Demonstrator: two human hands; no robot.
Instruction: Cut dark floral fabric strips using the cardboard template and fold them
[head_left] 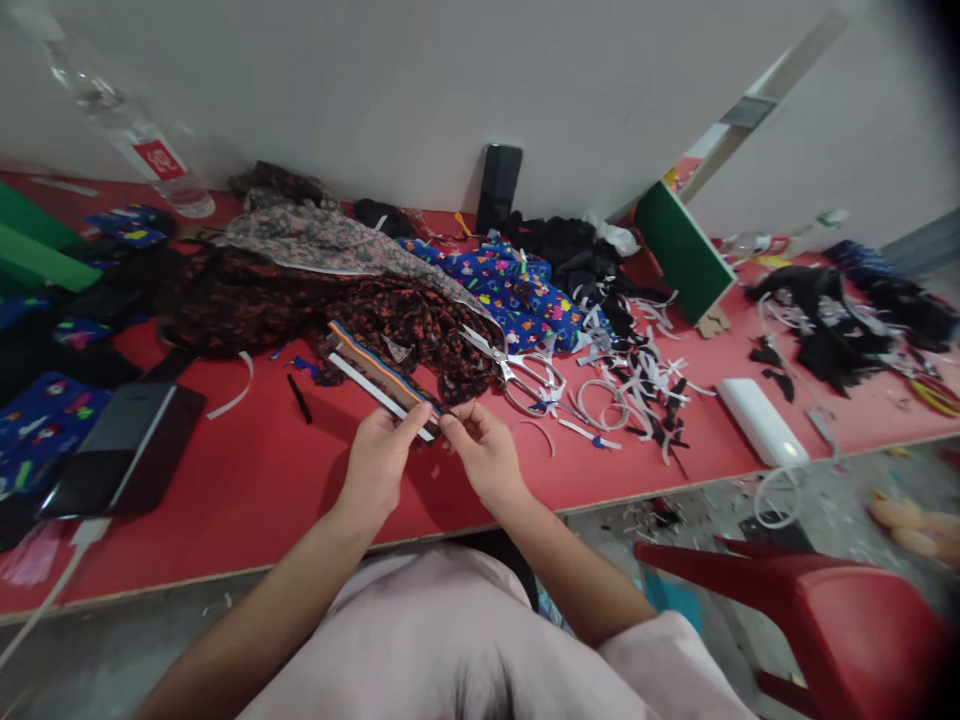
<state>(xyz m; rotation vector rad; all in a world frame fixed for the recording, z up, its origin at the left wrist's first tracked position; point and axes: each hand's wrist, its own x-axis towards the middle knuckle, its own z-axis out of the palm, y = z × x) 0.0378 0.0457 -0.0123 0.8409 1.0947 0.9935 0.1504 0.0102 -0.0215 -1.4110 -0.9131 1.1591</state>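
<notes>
Between my two hands is a flat fabric strip (382, 375), brownish in the middle, with a rainbow-striped edge and a white band along its near side. My left hand (379, 455) pinches the strip near its right end, thumb on top. At that same end, my right hand (484, 450) has thumb and fingers pressed together on the strip's corner. The strip's far end points up and left over dark flowered fabric (420, 330). A pair of scissors (510, 370) lies just beyond my right hand, blades toward the fabric.
White and dark cloth trimmings (652, 390) are heaped right of the scissors. Blue patterned fabric (517, 290) lies behind. A phone (499, 188) leans on the wall, and a white power bank (761, 420) sits right. At left are a black device (127, 455) and a bottle (154, 150). A red chair (847, 610) stands lower right.
</notes>
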